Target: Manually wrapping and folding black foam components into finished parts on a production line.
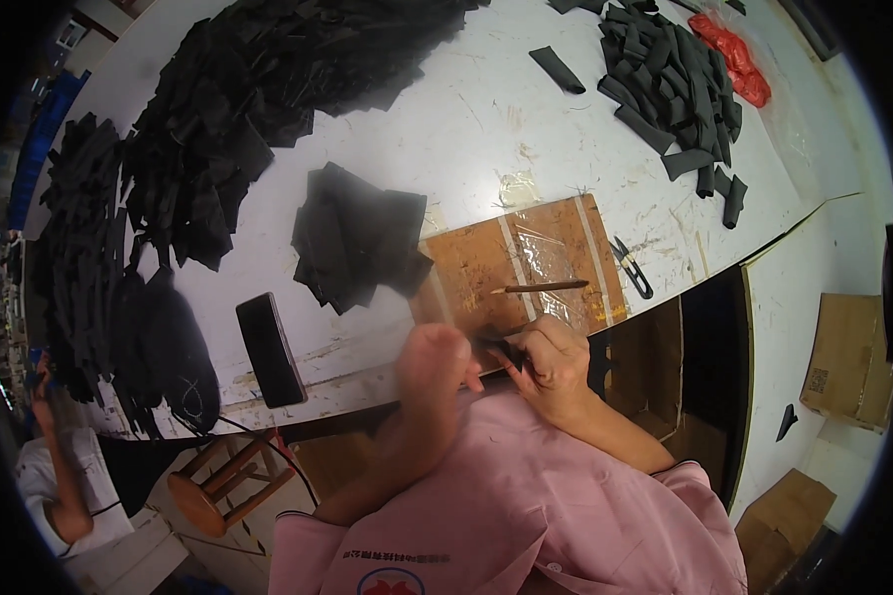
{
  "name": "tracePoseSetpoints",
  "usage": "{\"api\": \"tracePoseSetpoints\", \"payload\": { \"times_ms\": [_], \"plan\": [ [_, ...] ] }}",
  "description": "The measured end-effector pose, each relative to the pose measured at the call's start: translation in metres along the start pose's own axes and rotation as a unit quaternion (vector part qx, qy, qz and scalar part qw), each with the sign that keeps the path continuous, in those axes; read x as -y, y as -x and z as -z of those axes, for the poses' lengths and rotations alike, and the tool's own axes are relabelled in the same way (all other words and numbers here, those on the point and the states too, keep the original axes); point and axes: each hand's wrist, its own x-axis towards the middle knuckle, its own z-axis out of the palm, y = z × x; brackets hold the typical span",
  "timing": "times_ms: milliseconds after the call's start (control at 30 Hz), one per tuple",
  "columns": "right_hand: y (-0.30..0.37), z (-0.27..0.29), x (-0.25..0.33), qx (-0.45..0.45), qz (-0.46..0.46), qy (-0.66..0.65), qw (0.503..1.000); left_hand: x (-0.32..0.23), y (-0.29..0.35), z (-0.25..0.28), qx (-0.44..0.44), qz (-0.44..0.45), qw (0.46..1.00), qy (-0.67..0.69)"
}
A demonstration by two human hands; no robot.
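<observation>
At the front edge of the table, my right hand (554,362) is closed, pinching a small black fabric piece (507,348). My left hand (435,359) is just left of it, curled and smeared by motion; whether its fingers touch the fabric cannot be made out. Both hands are over the near edge of a brown board (466,260) crossed with clear tape. On that board lies a thin brown pointed stick (541,287). A loose stack of flat black fabric pieces (352,238) overlaps the board's left side. Black-handled thread snips (633,270) rest to its right.
A dark phone (271,349) lies left of my hands. Large heaps of black fabric (238,89) cover the far left. Black fabric tubes (670,84) are piled far right, beside a red plastic bag (732,61). Below left stand a wooden stool (218,486) and another person (64,481).
</observation>
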Motion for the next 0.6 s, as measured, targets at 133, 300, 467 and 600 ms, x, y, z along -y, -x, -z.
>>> {"api": "tracePoseSetpoints", "payload": {
  "times_ms": [133, 300, 467, 600],
  "plan": [
    [-0.002, 0.000, 0.001, 0.002, 0.030, 0.017, 0.999, -0.001, 0.002, 0.001, 0.037, 0.032, 0.999, -0.017],
    [-0.002, 0.002, -0.003, 0.010, 0.076, 0.056, 0.995, -0.007, 0.001, 0.000, 0.027, 0.074, 0.996, -0.029],
    [0.000, 0.003, -0.006, 0.011, 0.133, 0.128, 0.983, -0.013, -0.004, -0.001, 0.014, 0.172, 0.984, 0.046],
    [0.003, 0.005, -0.008, 0.028, 0.149, 0.144, 0.978, -0.002, -0.009, 0.005, 0.017, 0.153, 0.987, 0.049]
  ]
}}
